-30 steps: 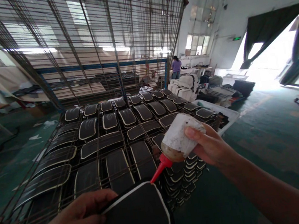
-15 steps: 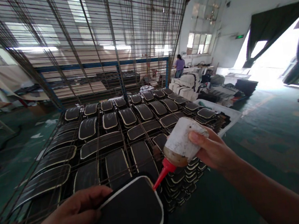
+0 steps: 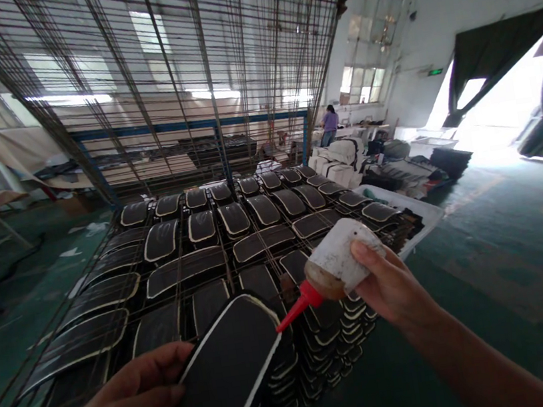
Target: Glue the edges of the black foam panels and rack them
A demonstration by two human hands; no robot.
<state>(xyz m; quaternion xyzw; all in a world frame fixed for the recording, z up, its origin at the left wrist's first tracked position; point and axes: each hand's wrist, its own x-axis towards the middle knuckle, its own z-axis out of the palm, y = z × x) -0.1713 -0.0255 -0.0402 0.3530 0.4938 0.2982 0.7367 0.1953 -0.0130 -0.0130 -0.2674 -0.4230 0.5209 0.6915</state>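
My left hand grips the left edge of a long black panel with rounded corners, thumb on top and fingers at its edge. A pale line runs round the panel's border. In my right hand is a white, stained squeeze bottle, tilted down to the left with brownish liquid near its neck. Its red nozzle meets the panel's border at the upper right corner. Behind lie rows of similar black panels with pale outlines on a wire rack.
A raised wire-grid rack leans up over the rows of panels. At right stand a white bin and heaps of white and dark goods. A person in a purple top is farther back. Dark curtains frame a bright doorway.
The panel has turned so that its far end points up and right. The bottle has shifted slightly right, and its nozzle tip is now higher in view, farther along the border.
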